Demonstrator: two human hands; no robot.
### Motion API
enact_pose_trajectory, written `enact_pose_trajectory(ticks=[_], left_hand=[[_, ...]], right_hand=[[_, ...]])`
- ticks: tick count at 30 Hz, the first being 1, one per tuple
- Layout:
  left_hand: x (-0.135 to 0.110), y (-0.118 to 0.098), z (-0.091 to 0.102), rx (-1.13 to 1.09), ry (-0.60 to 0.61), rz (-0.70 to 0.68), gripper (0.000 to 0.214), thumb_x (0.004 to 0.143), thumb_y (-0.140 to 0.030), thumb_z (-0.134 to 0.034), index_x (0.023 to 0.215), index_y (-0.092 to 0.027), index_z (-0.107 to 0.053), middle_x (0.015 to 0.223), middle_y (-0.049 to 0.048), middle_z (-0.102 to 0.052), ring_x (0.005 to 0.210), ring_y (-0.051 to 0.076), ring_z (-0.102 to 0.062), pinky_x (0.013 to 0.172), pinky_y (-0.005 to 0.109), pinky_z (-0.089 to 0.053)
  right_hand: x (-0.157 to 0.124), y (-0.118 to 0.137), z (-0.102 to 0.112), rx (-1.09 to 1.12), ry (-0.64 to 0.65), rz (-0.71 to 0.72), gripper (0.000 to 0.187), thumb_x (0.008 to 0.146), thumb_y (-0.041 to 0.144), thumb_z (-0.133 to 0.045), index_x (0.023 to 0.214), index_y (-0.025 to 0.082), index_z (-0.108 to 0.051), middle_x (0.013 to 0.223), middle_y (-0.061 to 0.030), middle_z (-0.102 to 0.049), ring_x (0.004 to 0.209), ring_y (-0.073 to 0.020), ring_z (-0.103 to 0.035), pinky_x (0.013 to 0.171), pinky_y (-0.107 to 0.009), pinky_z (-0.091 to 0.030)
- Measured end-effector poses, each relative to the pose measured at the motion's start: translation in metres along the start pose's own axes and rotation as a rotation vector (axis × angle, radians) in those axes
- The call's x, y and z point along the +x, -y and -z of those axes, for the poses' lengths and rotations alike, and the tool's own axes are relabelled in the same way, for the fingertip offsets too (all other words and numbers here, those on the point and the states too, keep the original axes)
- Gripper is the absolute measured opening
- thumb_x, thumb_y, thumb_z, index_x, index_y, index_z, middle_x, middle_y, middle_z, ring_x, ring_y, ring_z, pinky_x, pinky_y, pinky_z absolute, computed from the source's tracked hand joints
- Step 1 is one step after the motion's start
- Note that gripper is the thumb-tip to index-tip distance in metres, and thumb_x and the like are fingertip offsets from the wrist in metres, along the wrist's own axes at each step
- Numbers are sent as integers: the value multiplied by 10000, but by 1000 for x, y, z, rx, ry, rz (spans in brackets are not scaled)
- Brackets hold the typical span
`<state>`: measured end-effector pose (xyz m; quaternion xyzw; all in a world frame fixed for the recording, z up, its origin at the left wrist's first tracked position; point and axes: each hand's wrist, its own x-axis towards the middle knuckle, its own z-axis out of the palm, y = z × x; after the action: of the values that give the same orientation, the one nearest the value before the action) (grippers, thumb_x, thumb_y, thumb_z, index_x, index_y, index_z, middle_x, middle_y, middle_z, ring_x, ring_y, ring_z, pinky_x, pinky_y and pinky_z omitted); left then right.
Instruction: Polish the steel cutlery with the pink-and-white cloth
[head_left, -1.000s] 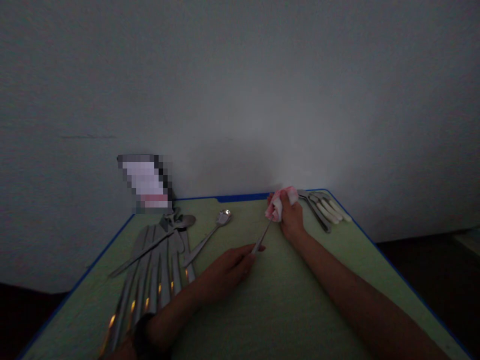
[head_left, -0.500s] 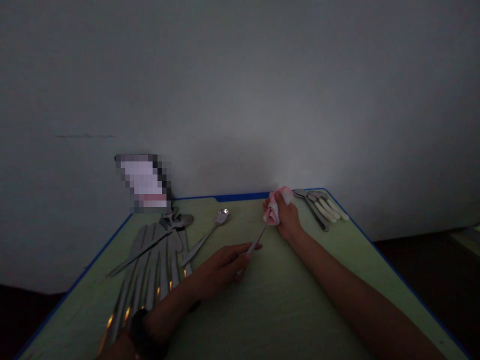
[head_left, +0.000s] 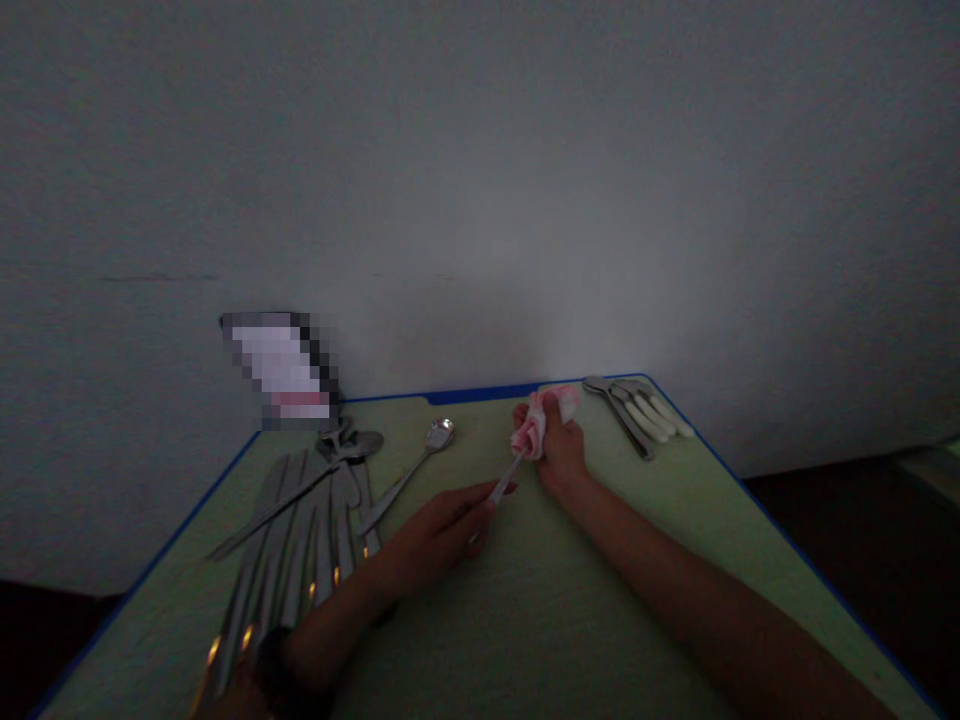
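Our left hand [head_left: 442, 520] pinched the near end of a slim metal utensil [head_left: 501, 483] between its fingertips, low over the green table mat [head_left: 570, 620]. Our right hand [head_left: 561, 455] was closed round a pink-and-white cloth [head_left: 534, 425] bunched over the utensil's far end — what kind of head it had, we could not tell. We judged the utensil light, stiff and slick along its polished shaft, best pinched firmly at the handle; the cloth looked soft and lent grip. A lone spoon [head_left: 409, 470] lay just left of the hands, with a row of long cutlery [head_left: 300, 540] beyond it. White-handled pieces [head_left: 649, 412] sat near the far right corner — all apart from the hands, nothing between them. A pixelated object [head_left: 281, 368] stood at the far left edge.
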<state>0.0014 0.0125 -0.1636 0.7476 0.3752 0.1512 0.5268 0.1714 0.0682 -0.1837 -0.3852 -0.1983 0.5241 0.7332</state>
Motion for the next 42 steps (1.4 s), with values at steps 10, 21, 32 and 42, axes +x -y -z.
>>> enact_pose_trajectory(ticks=[10,21,32,42], left_hand=[[5,-8,-13,140,-137,10,382,894,-410,-321,997,-140,-569,613,-30,-475,551,118,-454,516,207,-352],[-11,-44,15,219,-131,59,443,906,-454,-267,738,-155,-547,604,-21,-557,453,90,-512,466,199,-372],[-29,-125,70,575,-665,-32,506,941,-433,-198,783,-164,-597,683,31,-633,603,144,-562,532,235,-361],[-31,-123,78,720,-585,-87,437,936,-339,-298,798,-185,-683,647,8,-690,546,121,-602,535,215,-373]], right_hand=[[-13,-4,-9,-66,79,-102,342,732,477,-575,759,140,-628,653,-82,-686,571,-176,-647,474,-258,-512],[-38,72,-39,-368,416,65,444,732,549,-558,742,111,-632,572,-64,-656,446,-148,-606,375,-220,-473],[-46,118,-82,-998,1145,-103,388,832,491,-451,794,136,-601,618,-22,-631,397,-70,-522,346,-159,-393],[-38,123,-83,-1192,1217,-87,292,832,413,-495,786,153,-622,714,-14,-661,544,-79,-555,476,-165,-406]])
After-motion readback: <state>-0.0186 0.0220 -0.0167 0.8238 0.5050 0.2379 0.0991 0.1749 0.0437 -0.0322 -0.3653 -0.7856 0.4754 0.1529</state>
